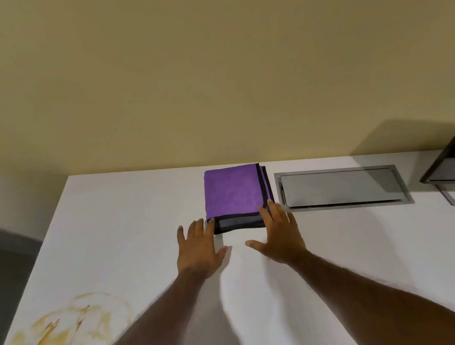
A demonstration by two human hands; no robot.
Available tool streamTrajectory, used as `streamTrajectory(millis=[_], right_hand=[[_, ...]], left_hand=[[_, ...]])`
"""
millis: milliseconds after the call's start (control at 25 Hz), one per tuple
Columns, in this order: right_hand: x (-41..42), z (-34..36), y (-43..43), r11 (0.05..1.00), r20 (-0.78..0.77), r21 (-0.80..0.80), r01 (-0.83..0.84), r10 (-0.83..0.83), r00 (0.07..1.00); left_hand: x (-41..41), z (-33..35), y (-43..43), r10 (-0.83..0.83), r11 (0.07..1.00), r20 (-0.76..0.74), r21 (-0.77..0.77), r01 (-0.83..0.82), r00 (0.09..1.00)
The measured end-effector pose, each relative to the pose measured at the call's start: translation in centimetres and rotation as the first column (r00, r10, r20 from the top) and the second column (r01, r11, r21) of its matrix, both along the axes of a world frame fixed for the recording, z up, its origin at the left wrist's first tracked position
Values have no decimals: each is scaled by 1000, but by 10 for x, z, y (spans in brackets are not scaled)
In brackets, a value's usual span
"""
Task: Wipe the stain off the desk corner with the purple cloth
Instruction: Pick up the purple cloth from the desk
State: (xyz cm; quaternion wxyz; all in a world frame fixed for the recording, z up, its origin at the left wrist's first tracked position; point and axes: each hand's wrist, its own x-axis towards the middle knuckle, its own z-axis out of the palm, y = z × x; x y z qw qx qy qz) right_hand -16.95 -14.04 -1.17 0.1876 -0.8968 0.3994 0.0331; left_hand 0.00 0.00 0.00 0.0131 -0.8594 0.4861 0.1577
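Purple cloth folded, at the desk's far edge beside a grey hatch. Left hand and right hand flat, fingers spread, tips touching its near edge; nothing gripped. Stain at near-left corner unwiped: all wiping remains. White top, beige wall.

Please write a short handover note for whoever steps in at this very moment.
Left hand: open, fingertips at the near left corner of the purple cloth.
Right hand: open, fingertips on its near right corner.
The cloth lies folded at the back of the desk, beside the grey hatch.
The stain on the near left corner is unwiped.
Left: lift the cloth and wipe.
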Motion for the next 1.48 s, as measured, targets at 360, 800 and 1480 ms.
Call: streamTrajectory(millis=[360, 800, 1480], right_hand=[[26, -42, -50, 983, 28, 123, 138, -142, 989], [25, -37, -55, 996, 39, 49, 77, -79, 996], [49, 81, -49, 875, 485, 484, -30, -239, 842]], left_hand=[[24, -32, -83, 447, 885, -263, -11, -466, 855], [13, -6, -110, 434, 765, -556, -188, -616, 709], [44, 130, -2, -66, 762, -344, -623, -175, 937]])
